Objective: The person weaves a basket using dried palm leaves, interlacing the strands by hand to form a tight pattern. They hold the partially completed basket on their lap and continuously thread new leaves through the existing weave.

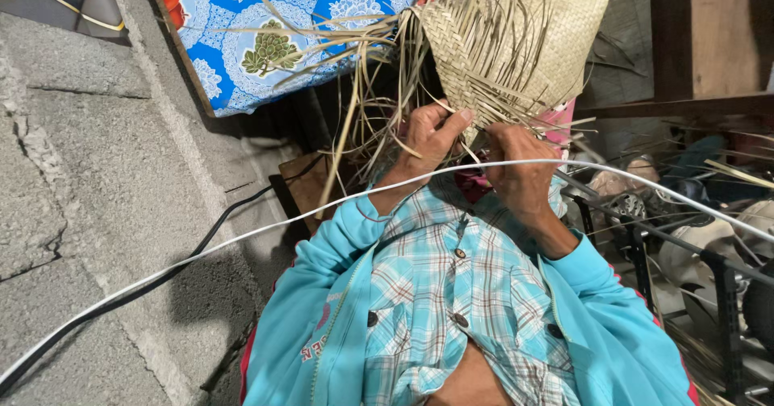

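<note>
Straw weave [516, 43] in both hands; white cable [242, 237] crossing front.

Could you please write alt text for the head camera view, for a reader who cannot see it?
Two bare hands, left hand and right hand, grip the lower edge of a half-woven straw mat with loose strands hanging out. The person wears a turquoise jacket over a plaid shirt; a white cable crosses the view.

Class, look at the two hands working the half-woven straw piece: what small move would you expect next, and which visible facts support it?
Probably tucking one loose strip into the weave. The left hand pinches the lower edge of the woven straw piece, the right hand grips beside it, and many unwoven strands fan out at that edge.
</note>
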